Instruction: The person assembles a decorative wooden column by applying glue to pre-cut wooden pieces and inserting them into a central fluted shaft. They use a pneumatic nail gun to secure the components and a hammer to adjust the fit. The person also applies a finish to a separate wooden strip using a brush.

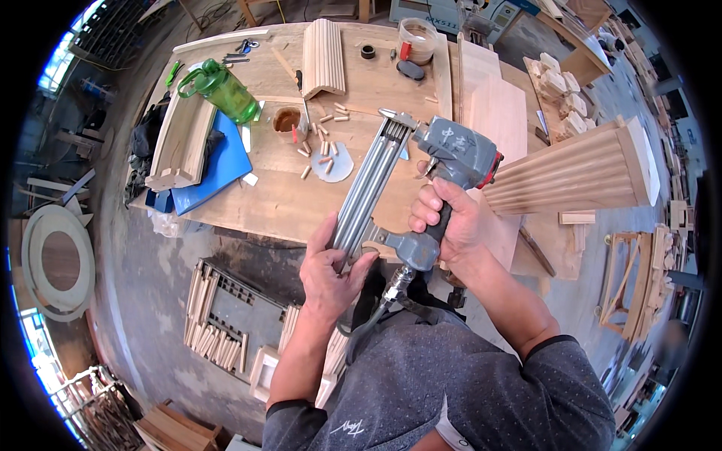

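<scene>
A grey pneumatic nail gun [460, 150] with a long silver magazine is held up over the near edge of the workbench. My right hand [451, 218] is wrapped round its black handle, fingers near the trigger. The magazine's rear end sits in my left hand [331, 272], between thumb and fingers. An air hose fitting [398, 284] hangs from the base of the handle, its hose running down by my body. Right of the gun lies a fluted, tapered wooden piece [564, 173]. Several wooden dowels [325, 148] lie scattered on the bench beyond the magazine.
On the wooden workbench [263, 203] stand a green bottle [226, 94], a cup of brown paste [289, 122] and a ribbed wooden panel [323, 56]. A blue folder [214, 165] lies at the left. Below, a crate [226, 316] holds wooden sticks.
</scene>
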{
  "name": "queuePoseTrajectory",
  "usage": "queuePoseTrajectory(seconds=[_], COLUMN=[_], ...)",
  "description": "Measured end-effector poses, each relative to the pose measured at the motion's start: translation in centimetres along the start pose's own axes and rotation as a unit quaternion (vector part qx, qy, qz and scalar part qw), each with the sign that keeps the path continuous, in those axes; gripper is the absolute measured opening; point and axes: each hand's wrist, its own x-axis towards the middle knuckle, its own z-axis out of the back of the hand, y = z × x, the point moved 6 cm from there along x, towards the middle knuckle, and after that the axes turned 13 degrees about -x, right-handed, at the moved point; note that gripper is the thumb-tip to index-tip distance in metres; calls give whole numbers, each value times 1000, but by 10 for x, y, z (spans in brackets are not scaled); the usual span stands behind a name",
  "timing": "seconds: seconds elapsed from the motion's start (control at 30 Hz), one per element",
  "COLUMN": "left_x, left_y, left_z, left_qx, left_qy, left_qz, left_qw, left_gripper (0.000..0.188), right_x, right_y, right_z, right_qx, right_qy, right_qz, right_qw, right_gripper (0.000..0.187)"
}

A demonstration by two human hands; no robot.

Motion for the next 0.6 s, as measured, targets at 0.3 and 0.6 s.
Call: queuePoseTrajectory(seconds=[0.3, 0.6], left_x=[-47, -96], left_y=[11, 10], left_z=[-1, -25], left_qx=[-84, -117], left_qy=[-12, 36], left_qz=[109, 195], left_qw=[990, 973], left_gripper=[49, 34], right_x=[-23, -34], right_y=[2, 11], right_z=[-5, -11], right_qx=[-128, -243], right_qy=[-45, -12], right_qz=[6, 16], right_qw=[991, 970], right_gripper=[41, 46])
